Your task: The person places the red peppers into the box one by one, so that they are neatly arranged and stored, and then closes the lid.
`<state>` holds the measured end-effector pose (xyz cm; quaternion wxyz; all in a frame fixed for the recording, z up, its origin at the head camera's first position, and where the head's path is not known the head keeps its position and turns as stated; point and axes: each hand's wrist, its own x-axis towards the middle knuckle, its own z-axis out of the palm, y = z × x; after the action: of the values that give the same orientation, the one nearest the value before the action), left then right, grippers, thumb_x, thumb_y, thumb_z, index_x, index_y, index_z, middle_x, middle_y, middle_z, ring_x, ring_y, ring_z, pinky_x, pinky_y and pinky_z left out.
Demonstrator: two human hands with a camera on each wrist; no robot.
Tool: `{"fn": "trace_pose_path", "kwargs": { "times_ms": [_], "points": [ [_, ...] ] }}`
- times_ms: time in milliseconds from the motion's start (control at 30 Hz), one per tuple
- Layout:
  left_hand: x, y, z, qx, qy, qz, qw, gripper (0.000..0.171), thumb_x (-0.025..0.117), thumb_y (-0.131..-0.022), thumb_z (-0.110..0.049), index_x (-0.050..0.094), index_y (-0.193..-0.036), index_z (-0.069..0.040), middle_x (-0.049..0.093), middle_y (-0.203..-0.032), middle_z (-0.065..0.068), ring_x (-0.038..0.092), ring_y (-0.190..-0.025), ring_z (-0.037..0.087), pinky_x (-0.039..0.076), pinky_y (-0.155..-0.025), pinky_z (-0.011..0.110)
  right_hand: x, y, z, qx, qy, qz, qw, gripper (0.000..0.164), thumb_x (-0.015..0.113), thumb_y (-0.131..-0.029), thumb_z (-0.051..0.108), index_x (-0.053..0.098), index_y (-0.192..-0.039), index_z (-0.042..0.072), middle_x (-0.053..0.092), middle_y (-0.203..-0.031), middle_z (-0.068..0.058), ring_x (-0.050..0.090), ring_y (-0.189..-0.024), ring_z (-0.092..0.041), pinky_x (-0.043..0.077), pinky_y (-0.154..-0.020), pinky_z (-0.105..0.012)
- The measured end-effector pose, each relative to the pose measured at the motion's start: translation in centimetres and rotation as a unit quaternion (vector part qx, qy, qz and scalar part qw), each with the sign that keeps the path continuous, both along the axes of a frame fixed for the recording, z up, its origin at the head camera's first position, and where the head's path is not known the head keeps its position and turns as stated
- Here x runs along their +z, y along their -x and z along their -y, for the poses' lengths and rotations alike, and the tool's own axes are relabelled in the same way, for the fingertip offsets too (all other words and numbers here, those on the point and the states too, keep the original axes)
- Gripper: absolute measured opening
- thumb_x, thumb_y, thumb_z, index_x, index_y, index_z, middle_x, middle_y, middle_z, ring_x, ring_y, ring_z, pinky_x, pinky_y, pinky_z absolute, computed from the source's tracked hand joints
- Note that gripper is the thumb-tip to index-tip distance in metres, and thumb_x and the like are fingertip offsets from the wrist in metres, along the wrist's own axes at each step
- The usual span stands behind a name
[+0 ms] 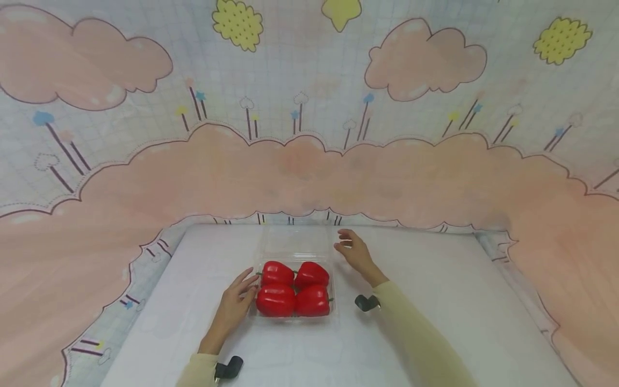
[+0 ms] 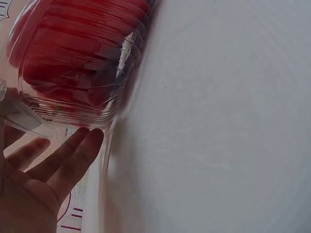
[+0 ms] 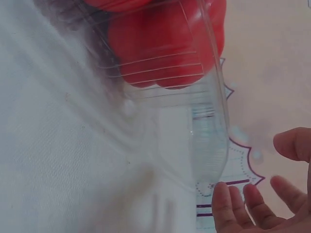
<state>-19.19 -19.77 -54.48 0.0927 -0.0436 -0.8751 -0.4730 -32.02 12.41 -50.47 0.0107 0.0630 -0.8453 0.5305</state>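
Observation:
Several glossy red bell peppers (image 1: 276, 300) sit in two rows in a clear plastic clamshell box (image 1: 335, 309). Its see-through lid (image 1: 296, 241) is folded back, away from the person. My left hand (image 1: 234, 303) is at the box's left side, fingers extended. In the left wrist view, its fingertips are right at the ribbed wall (image 2: 73, 116). My right hand (image 1: 358, 253) is beside the lid's right edge, fingers loosely bent with nothing in them. In the right wrist view, the fingertips (image 3: 221, 191) appear close to the clear plastic's corner.
The box stands on a white-covered table (image 1: 416, 258). Behind and around the table hangs a curtain (image 1: 309, 177) printed with pink clouds. Dark wrist-worn devices show at the left wrist (image 1: 229, 368) and right wrist (image 1: 366, 302).

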Motion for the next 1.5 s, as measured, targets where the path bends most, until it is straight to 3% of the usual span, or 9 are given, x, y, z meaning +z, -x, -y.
{"fn": "trace_pose_path", "kwargs": {
  "times_ms": [233, 433, 667, 933, 1267, 1500],
  "points": [
    [-0.2, 0.2, 0.0, -0.001, 0.001, 0.0, 1.0, 0.037, 0.057, -0.096, -0.008, 0.06, -0.133, -0.006, 0.044, -0.153, 0.011, 0.066, -0.116, 0.033, 0.059, -0.087, 0.034, -0.5, 0.8, 0.9, -0.004, 0.034, 0.095, 0.995, 0.067, 0.063, -0.093, 0.017, 0.03, -0.15, 0.012, 0.048, -0.141, -0.023, 0.055, -0.127, -0.037, 0.055, -0.098, -0.046],
    [-0.3, 0.1, 0.1, 0.0, -0.002, -0.001, 1.0, 0.037, 0.057, -0.096, -0.006, 0.06, -0.133, -0.004, 0.044, -0.153, 0.012, 0.066, -0.116, 0.033, 0.059, -0.088, 0.034, -0.7, 1.1, 1.5, -0.004, 0.041, 0.116, 0.992, 0.064, 0.061, -0.094, 0.018, 0.03, -0.15, 0.006, 0.049, -0.141, -0.025, 0.058, -0.122, -0.038, 0.056, -0.097, -0.044],
    [-0.2, 0.1, 0.1, -0.005, -0.007, -0.01, 0.9999, 0.037, 0.057, -0.096, -0.005, 0.06, -0.133, -0.003, 0.044, -0.153, 0.012, 0.066, -0.115, 0.034, 0.059, -0.087, 0.034, -1.1, 1.8, 1.5, 0.026, 0.06, 0.158, 0.985, 0.064, 0.057, -0.097, 0.019, 0.027, -0.152, 0.005, 0.045, -0.146, -0.024, 0.055, -0.126, -0.039, 0.052, -0.103, -0.047],
    [-0.3, 0.1, 0.1, -0.009, -0.004, -0.005, 0.9999, 0.037, 0.057, -0.096, -0.006, 0.06, -0.133, -0.004, 0.043, -0.153, 0.013, 0.066, -0.116, 0.034, 0.058, -0.088, 0.036, -1.6, 2.0, 1.5, 0.04, 0.075, 0.158, 0.984, 0.049, 0.045, -0.1, 0.014, 0.036, -0.146, 0.0, 0.051, -0.137, -0.026, 0.06, -0.111, -0.035, 0.054, -0.1, -0.046],
    [-0.2, -0.1, 0.0, -0.005, -0.002, -0.01, 0.9999, 0.036, 0.057, -0.096, -0.006, 0.061, -0.132, -0.005, 0.044, -0.153, 0.012, 0.067, -0.113, 0.031, 0.058, -0.089, 0.035, -1.9, 2.4, 1.6, 0.028, 0.063, 0.165, 0.984, 0.052, 0.046, -0.098, 0.011, 0.034, -0.147, -0.002, 0.051, -0.14, -0.025, 0.062, -0.112, -0.034, 0.055, -0.1, -0.044],
    [0.0, -0.3, -0.1, 0.001, 0.0, -0.006, 1.0, 0.036, 0.056, -0.097, -0.007, 0.061, -0.132, -0.005, 0.045, -0.152, 0.012, 0.067, -0.114, 0.031, 0.058, -0.09, 0.036, -2.0, 2.3, 1.5, 0.034, 0.062, 0.167, 0.983, 0.048, 0.048, -0.1, 0.016, 0.042, -0.143, -0.004, 0.059, -0.127, -0.025, 0.064, -0.107, -0.03, 0.054, -0.1, -0.043]
  ]
}}
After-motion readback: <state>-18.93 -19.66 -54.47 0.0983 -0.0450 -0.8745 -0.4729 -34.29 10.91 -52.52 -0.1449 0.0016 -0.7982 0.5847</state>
